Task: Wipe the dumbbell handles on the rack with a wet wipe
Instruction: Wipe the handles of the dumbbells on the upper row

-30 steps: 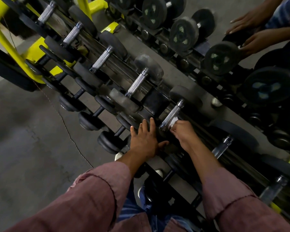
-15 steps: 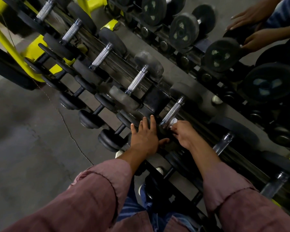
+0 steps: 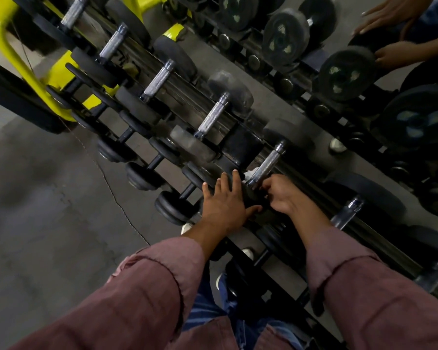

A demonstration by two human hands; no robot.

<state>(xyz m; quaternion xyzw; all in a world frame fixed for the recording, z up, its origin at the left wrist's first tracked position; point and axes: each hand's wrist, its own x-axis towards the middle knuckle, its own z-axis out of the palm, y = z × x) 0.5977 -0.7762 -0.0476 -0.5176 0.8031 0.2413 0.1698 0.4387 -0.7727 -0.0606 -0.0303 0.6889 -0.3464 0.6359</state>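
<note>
Head view: grey concrete floor (image 3: 48,210), black dumbbell rack (image 3: 240,147), left hand (image 3: 224,207) flat, right hand (image 3: 282,195) grip on wet wipe (image 3: 249,174).

Dumbbells sit in a diagonal row on the rack (image 3: 240,145). Left hand (image 3: 223,203) just left of one handle (image 3: 266,165), right hand (image 3: 283,193) at its near end, wipe (image 3: 249,173) between.
</note>
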